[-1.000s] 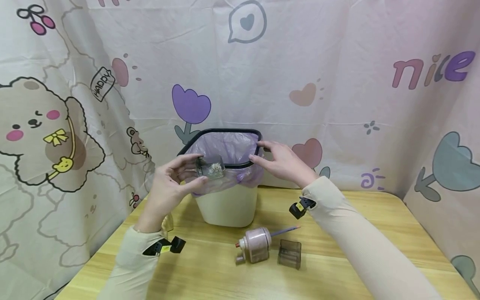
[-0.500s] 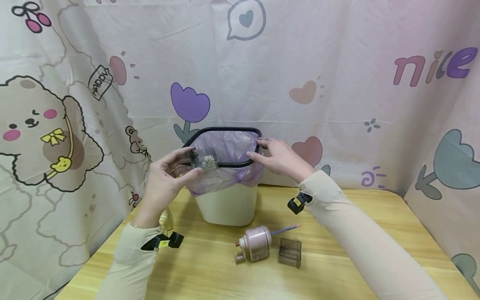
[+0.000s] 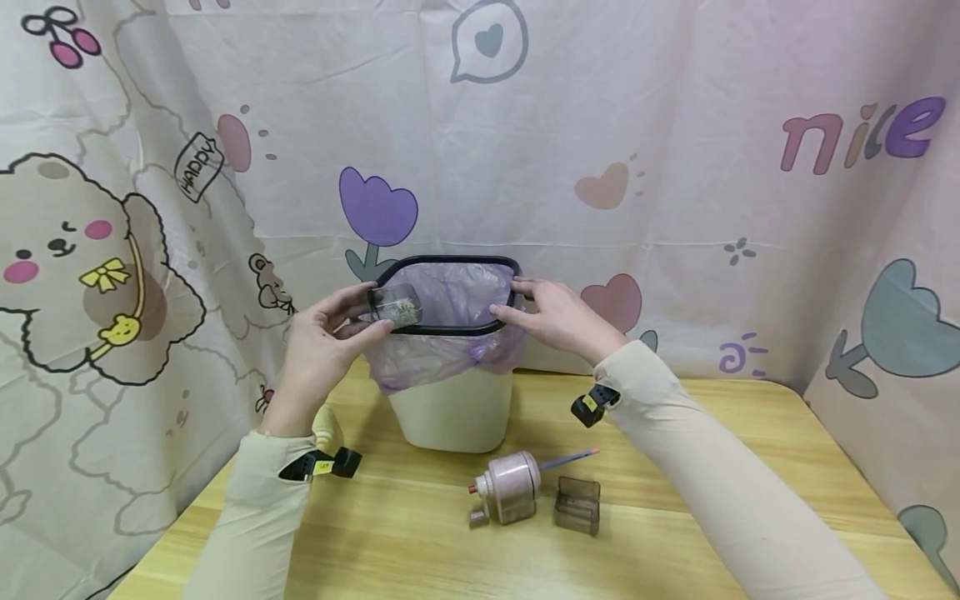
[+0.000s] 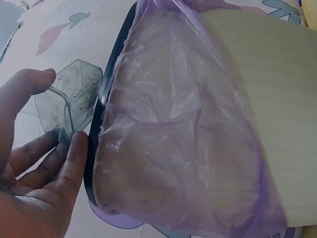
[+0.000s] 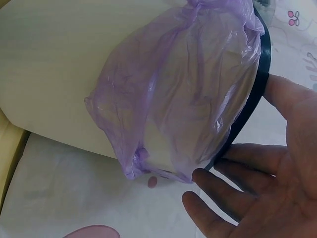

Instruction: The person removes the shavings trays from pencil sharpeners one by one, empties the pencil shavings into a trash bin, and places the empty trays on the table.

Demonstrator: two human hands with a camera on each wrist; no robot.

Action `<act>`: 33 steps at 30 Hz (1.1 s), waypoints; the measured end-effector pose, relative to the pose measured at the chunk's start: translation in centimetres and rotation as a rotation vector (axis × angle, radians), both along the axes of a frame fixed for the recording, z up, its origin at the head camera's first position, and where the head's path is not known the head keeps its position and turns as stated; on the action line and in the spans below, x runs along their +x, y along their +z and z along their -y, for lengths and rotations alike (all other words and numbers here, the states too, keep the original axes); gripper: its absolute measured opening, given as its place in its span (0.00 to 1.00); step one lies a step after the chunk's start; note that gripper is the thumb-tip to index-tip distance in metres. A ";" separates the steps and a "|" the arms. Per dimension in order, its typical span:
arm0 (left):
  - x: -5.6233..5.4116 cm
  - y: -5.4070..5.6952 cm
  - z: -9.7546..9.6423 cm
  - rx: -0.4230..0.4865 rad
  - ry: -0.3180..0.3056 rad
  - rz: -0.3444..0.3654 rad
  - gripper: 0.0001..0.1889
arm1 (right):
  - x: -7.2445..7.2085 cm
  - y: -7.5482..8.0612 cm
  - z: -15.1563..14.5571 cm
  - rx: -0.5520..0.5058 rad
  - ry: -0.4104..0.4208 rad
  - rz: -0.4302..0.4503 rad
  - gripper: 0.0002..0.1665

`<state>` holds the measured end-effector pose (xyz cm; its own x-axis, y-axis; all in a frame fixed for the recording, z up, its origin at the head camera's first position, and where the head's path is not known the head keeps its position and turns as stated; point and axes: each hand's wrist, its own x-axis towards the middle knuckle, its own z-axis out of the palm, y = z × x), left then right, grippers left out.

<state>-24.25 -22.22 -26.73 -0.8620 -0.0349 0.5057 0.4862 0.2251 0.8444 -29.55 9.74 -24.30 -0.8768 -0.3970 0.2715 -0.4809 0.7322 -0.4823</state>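
Note:
My left hand (image 3: 322,340) pinches a small clear shavings container (image 3: 400,307) between thumb and fingers. Pale pencil shavings (image 4: 89,91) lie inside it, toward the end away from the palm. The container overlaps the left front of the trash bin (image 3: 450,414) in the head view, close to the black rim (image 4: 93,144). A thin purple bag (image 3: 438,358) lines the bin and hangs over its outside. At the opposite side, my right hand (image 3: 564,321) holds the rim, thumb on the front part and fingers along the right side.
A pink crank pencil sharpener (image 3: 512,487) lies on the wooden table (image 3: 675,467), with a pencil (image 3: 568,459) sticking out. Next to it is a smoky see-through plastic piece (image 3: 577,506). A pale yellow object (image 3: 327,429) is partly hidden behind the left wrist. Printed cloth (image 3: 660,125) hangs behind.
My left hand has moved left and slightly up with the shavings container, which has gone from in front of the bin's rim to over it. The right hand stays at the rim.

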 end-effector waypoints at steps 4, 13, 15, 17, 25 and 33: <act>-0.2 0.2 0.3 -0.023 0.017 -0.007 0.32 | -0.2 -0.1 -0.1 0.003 -0.002 0.002 0.46; -0.8 0.7 0.9 -0.071 0.028 -0.037 0.30 | 0.0 0.1 -0.1 0.011 -0.002 -0.001 0.46; -0.9 0.7 1.0 -0.080 0.029 -0.033 0.30 | 0.1 0.1 0.0 0.011 0.000 -0.001 0.46; -0.9 0.8 1.0 -0.098 0.037 -0.021 0.31 | 0.2 0.1 0.0 0.013 -0.001 -0.001 0.46; -1.0 1.5 1.1 -0.161 0.069 0.037 0.34 | 0.4 0.1 -0.1 0.026 -0.004 0.000 0.46; -1.2 1.9 1.5 -0.219 0.077 0.055 0.35 | 0.4 0.1 0.0 0.040 0.002 -0.012 0.46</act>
<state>-25.44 -23.71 -24.85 -0.8873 0.0039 0.4611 0.4155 0.4404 0.7958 -29.14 9.75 -24.15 -0.8730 -0.4092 0.2654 -0.4875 0.7500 -0.4470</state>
